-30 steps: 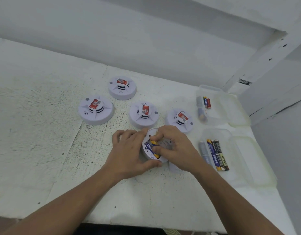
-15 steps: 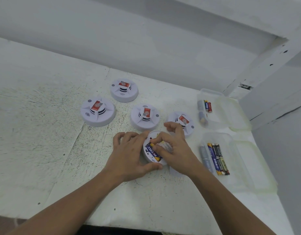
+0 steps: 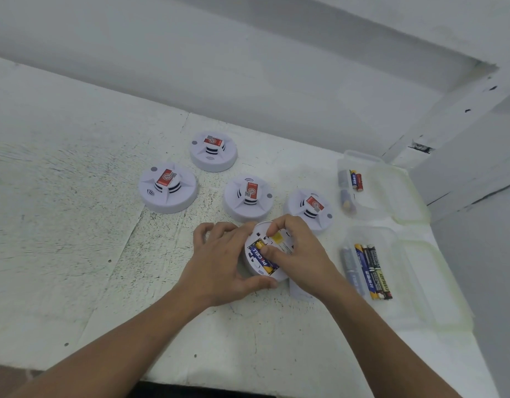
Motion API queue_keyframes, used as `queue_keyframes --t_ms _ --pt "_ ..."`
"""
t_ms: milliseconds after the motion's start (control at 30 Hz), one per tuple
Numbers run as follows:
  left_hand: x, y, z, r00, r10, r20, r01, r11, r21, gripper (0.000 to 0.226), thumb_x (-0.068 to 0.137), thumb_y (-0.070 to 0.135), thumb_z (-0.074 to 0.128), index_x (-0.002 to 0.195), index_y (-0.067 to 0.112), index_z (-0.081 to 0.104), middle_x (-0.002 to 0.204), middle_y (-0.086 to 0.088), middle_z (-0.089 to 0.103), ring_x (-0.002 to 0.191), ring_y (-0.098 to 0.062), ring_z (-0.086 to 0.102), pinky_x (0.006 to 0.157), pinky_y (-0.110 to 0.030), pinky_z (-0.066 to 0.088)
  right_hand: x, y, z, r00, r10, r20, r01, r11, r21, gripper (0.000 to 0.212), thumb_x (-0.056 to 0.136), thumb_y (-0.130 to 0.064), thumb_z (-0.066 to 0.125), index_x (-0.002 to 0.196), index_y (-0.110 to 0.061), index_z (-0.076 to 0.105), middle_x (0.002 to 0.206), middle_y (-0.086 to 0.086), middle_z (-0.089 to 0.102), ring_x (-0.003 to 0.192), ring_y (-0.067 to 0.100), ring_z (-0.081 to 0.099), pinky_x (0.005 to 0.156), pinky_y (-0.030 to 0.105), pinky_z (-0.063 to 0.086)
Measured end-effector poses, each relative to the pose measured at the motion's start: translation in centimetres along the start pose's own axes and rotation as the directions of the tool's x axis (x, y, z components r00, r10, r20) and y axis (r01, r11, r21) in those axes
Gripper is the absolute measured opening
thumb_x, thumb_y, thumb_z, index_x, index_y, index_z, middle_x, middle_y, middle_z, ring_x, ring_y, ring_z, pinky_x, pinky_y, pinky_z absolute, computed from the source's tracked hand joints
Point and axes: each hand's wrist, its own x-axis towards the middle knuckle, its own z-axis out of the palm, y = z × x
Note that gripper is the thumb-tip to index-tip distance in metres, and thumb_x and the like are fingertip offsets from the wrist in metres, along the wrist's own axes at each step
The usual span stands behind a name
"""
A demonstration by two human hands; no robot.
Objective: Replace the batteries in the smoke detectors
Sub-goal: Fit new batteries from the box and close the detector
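A white smoke detector (image 3: 255, 270) lies upside down on the table, its battery bay uncovered. My left hand (image 3: 219, 262) grips its left rim, thumb under the near edge. A blue and yellow battery (image 3: 261, 258) sits in the bay. My right hand (image 3: 294, 254) curls over the bay, thumb and fingers on a second battery beside the first; my fingers mostly hide that one. Several more white detectors stand upright behind, the nearest (image 3: 312, 209) just beyond my right hand.
Two clear plastic boxes lie open at the right: the near box (image 3: 403, 282) holds several batteries (image 3: 368, 271), the far box (image 3: 391, 193) a few more. A white cover piece (image 3: 301, 291) lies under my right wrist. The table edge runs close in front.
My right hand's fingers have shifted over the battery bay, from spread to curled on the second battery. The left hand keeps its hold on the detector. The camera moved slightly.
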Motion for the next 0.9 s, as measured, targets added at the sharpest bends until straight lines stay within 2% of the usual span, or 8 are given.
queue_keyframes --t_ms 100,267,367,467,567,700,800,900 --pt "0.1 0.0 -0.1 1.0 0.0 -0.003 0.0 1.0 -0.013 0.088 0.061 0.091 0.042 0.129 0.035 0.042 0.109 0.022 0.057 0.11 -0.005 0.042 0.1 -0.04 0.024 -0.1 0.3 0.0 0.999 -0.039 -0.026 0.04 0.999 0.011 0.021 0.079 -0.018 0.074 0.092 -0.027 0.058 0.109 -0.013 0.054 0.106 0.0 0.05 0.087 0.03 0.051" --pt "0.0 0.0 -0.1 1.0 -0.001 0.004 0.001 1.0 -0.014 0.092 0.059 0.092 0.039 0.13 0.034 0.042 0.112 0.02 0.058 0.112 -0.004 0.038 0.102 -0.038 0.021 -1.2 0.7 0.2 0.984 -0.104 -0.142 0.093 0.992 -0.084 0.019 0.085 -0.033 0.068 0.1 -0.025 0.06 0.106 -0.027 0.053 0.104 -0.008 0.049 0.078 0.001 0.036" --pt "0.0 -0.1 0.0 1.0 -0.001 0.006 0.001 1.0 -0.007 0.099 0.058 0.094 0.036 0.132 0.029 0.045 0.115 0.014 0.06 0.114 -0.006 0.038 0.102 -0.036 0.017 -2.5 1.2 0.4 0.936 -0.096 -0.339 0.064 0.992 -0.105 0.015 0.093 -0.04 0.053 0.1 -0.027 0.056 0.099 -0.018 0.058 0.097 -0.006 0.052 0.075 0.003 0.038" --pt "0.0 -0.1 0.1 1.0 0.003 -0.005 -0.003 1.0 -0.006 0.103 0.058 0.094 0.035 0.132 0.024 0.048 0.116 0.008 0.061 0.113 -0.007 0.035 0.1 -0.033 0.015 -4.1 2.0 0.8 0.887 -0.054 -0.46 -0.002 0.993 -0.12 0.007 0.098 -0.026 0.046 0.101 -0.028 0.052 0.094 -0.015 0.058 0.094 -0.005 0.052 0.075 0.011 0.04" --pt "0.0 0.0 -0.2 1.0 -0.003 -0.009 0.003 1.0 -0.022 0.103 0.054 0.093 0.041 0.132 0.027 0.047 0.115 0.012 0.056 0.109 0.0 0.028 0.097 -0.027 0.013 -5.4 3.4 1.8 0.868 -0.077 -0.491 -0.035 0.976 -0.215 0.014 0.097 -0.022 0.046 0.104 -0.023 0.058 0.098 -0.012 0.064 0.092 0.002 0.057 0.079 0.027 0.048" --pt "0.0 0.1 -0.6 0.999 -0.042 0.032 0.045 0.994 -0.095 0.104 0.046 0.093 0.047 0.132 0.036 0.044 0.114 0.018 0.048 0.108 0.005 0.019 0.097 -0.022 0.01 -6.8 4.6 2.9 0.901 -0.135 -0.413 -0.053 0.909 -0.413 0.03 0.091 -0.03 0.043 0.107 -0.016 0.065 0.122 0.002 0.064 0.115 0.017 0.058 0.093 0.042 0.049" --pt "0.0 0.0 -0.6 0.996 -0.069 0.057 0.076 0.989 -0.131 0.095 0.046 0.09 0.052 0.129 0.046 0.042 0.113 0.018 0.051 0.114 -0.004 0.028 0.093 -0.013 0.008 -7.7 4.5 2.9 0.895 -0.089 -0.437 -0.113 0.903 -0.415 0.033 0.089 -0.042 0.048 0.097 -0.015 0.064 0.127 0.005 0.061 0.121 0.02 0.054 0.1 0.033 0.043" --pt "-0.1 -0.2 -0.5 0.996 -0.068 0.063 0.076 0.988 -0.133 0.093 0.046 0.09 0.055 0.129 0.051 0.038 0.114 0.019 0.052 0.117 -0.009 0.031 0.093 -0.003 0.0 -8.1 4.2 2.5 0.901 0.003 -0.434 -0.185 0.907 -0.377 0.029 0.087 -0.04 0.063 0.095 -0.012 0.061 0.133 0.007 0.055 0.127 0.022 0.047 0.1 0.027 0.036"
